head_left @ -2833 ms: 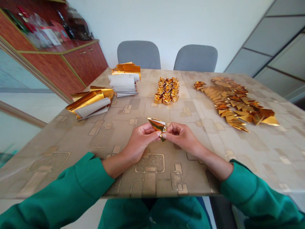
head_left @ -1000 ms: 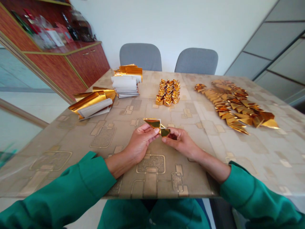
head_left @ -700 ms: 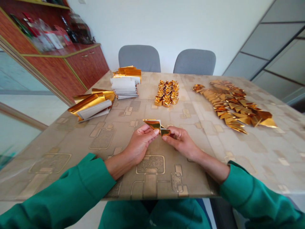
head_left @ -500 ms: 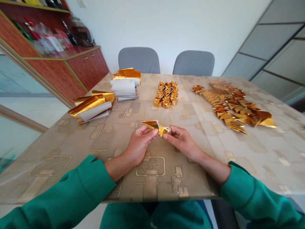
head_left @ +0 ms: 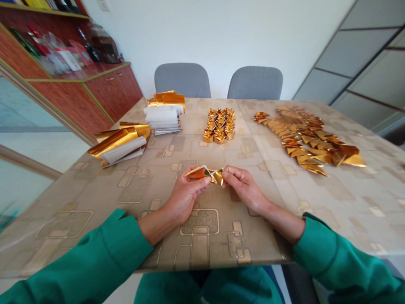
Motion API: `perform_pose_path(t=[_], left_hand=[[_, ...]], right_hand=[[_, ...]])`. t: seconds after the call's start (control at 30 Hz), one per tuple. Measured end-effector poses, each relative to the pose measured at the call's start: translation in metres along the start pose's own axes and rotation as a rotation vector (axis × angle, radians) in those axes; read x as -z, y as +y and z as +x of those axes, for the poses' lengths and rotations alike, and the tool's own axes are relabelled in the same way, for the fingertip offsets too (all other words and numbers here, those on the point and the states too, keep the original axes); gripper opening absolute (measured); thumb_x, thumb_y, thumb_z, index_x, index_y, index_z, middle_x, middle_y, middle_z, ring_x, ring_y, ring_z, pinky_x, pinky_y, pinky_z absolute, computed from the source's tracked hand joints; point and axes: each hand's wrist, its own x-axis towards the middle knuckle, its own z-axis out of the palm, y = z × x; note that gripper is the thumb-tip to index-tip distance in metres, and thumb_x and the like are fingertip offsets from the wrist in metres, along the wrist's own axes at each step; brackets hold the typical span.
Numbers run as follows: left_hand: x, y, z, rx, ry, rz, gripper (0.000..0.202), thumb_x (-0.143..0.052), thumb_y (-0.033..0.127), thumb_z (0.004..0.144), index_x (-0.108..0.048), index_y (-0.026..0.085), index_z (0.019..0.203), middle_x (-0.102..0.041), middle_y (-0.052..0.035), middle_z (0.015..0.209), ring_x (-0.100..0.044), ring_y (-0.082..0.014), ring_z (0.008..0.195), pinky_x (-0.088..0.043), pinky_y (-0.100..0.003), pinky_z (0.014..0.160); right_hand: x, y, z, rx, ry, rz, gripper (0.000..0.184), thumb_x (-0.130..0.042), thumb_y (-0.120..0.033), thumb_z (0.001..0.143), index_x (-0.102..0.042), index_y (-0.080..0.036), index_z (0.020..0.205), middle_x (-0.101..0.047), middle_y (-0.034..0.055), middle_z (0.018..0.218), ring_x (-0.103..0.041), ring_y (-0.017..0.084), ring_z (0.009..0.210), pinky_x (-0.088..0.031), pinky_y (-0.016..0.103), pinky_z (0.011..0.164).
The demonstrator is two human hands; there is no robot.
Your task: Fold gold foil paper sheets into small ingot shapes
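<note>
Between my hands, above the near part of the table, is a partly folded piece of gold foil paper [head_left: 217, 176] with white showing along its edges. My left hand [head_left: 186, 190] pinches its left part, the thumb lying across the front. At the other end, the thumb and fingers of my right hand [head_left: 242, 185] grip the right tip. Beyond them stands a compact block of folded gold paper pieces [head_left: 219, 126] in rows. Loose folded gold pieces [head_left: 306, 139] lie in a long heap to the right.
Gold-and-white paper sheets lie in two stacks at the left, a nearer bundle [head_left: 122, 143] and a farther pile [head_left: 164, 114]. The patterned tablecloth [head_left: 136, 188] covers the table. Two grey chairs [head_left: 182, 80] stand behind it, with a wooden cabinet [head_left: 110, 90] at far left.
My right fingers have shifted to the paper's right tip, and its folds now sit differently, with white edges crossing near the middle. The view has moved slightly.
</note>
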Motion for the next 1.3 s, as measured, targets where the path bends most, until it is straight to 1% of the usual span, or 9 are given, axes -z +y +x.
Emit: perform_pose_path(t=[0.13,0.3,0.4,0.53,0.77,0.9,1.0,1.1,1.3], left_hand=[[-0.001,0.000,0.000,-0.003,-0.018,0.021,0.033,-0.082,0.016,0.063,-0.063,0.017,0.089,-0.069,-0.0001,0.085,-0.064,-0.0117,0.078,-0.049,-0.023,0.071],[-0.004,0.003,0.001,-0.014,0.047,0.035,0.039,-0.085,0.019,0.058,-0.062,0.015,0.089,-0.069,-0.0007,0.083,-0.063,-0.0110,0.073,-0.049,-0.023,0.068],[-0.004,0.003,0.002,-0.086,0.093,0.100,0.038,-0.085,0.021,0.059,-0.061,0.016,0.087,-0.069,0.0006,0.079,-0.061,-0.0104,0.070,-0.047,-0.022,0.066],[-0.004,0.000,0.001,-0.240,0.110,0.141,0.036,-0.084,0.019,0.061,-0.054,0.018,0.080,-0.067,0.0034,0.076,-0.061,-0.0097,0.070,-0.046,-0.022,0.069],[-0.005,-0.001,0.001,-0.265,0.100,0.126,0.040,-0.083,0.018,0.061,-0.045,0.019,0.072,-0.063,0.0042,0.076,-0.061,-0.0115,0.075,-0.046,-0.025,0.075],[-0.004,0.000,0.000,-0.301,0.083,0.129,0.050,-0.081,0.017,0.063,-0.031,0.019,0.060,-0.054,0.0061,0.063,-0.055,-0.0102,0.068,-0.043,-0.023,0.068],[-0.004,-0.001,-0.002,-0.315,0.077,0.164,0.050,-0.080,0.018,0.065,-0.030,0.019,0.058,-0.054,0.0050,0.062,-0.054,-0.0104,0.066,-0.042,-0.023,0.065],[-0.005,-0.001,-0.003,-0.296,0.093,0.167,0.051,-0.081,0.018,0.063,-0.030,0.019,0.057,-0.053,0.0051,0.061,-0.054,-0.0104,0.066,-0.041,-0.022,0.063],[-0.007,0.005,-0.003,-0.076,0.029,-0.041,0.050,-0.084,0.022,0.061,-0.034,0.018,0.061,-0.060,0.0047,0.067,-0.057,-0.0072,0.062,-0.044,-0.018,0.059]], right_hand=[[0.000,0.001,0.000,0.020,0.011,-0.010,0.044,-0.044,-0.052,0.095,-0.050,-0.020,0.066,-0.048,-0.0021,0.063,-0.043,0.013,0.062,-0.033,0.026,0.061],[-0.001,-0.003,0.000,0.004,0.013,-0.019,0.045,-0.045,-0.054,0.094,-0.052,-0.019,0.066,-0.049,-0.0021,0.064,-0.043,0.012,0.061,-0.033,0.026,0.059],[-0.002,-0.003,-0.001,-0.031,0.003,0.009,0.045,-0.049,-0.055,0.092,-0.050,-0.020,0.065,-0.045,-0.0034,0.060,-0.039,0.011,0.057,-0.031,0.025,0.055],[-0.005,0.002,-0.001,-0.033,-0.028,0.042,0.036,-0.060,-0.050,0.086,-0.050,-0.020,0.068,-0.043,-0.0045,0.063,-0.038,0.011,0.058,-0.030,0.025,0.055],[-0.009,0.006,0.000,0.007,-0.066,0.066,0.033,-0.056,-0.049,0.088,-0.054,-0.019,0.075,-0.045,-0.0039,0.065,-0.038,0.011,0.060,-0.031,0.025,0.056],[-0.011,0.003,0.000,-0.009,-0.058,0.080,0.034,-0.056,-0.052,0.086,-0.054,-0.020,0.076,-0.044,-0.0037,0.065,-0.038,0.011,0.060,-0.030,0.025,0.055],[-0.014,0.003,0.001,-0.018,-0.048,0.113,0.034,-0.061,-0.053,0.082,-0.055,-0.020,0.076,-0.045,-0.0034,0.066,-0.038,0.011,0.060,-0.030,0.025,0.055],[-0.015,0.004,0.002,-0.019,-0.023,0.138,0.034,-0.064,-0.052,0.079,-0.055,-0.020,0.074,-0.046,-0.0035,0.065,-0.038,0.011,0.060,-0.031,0.025,0.056],[-0.010,-0.004,0.001,-0.059,-0.048,0.176,0.037,-0.066,-0.054,0.078,-0.053,-0.020,0.071,-0.048,-0.0032,0.063,-0.040,0.011,0.059,-0.032,0.025,0.054]])
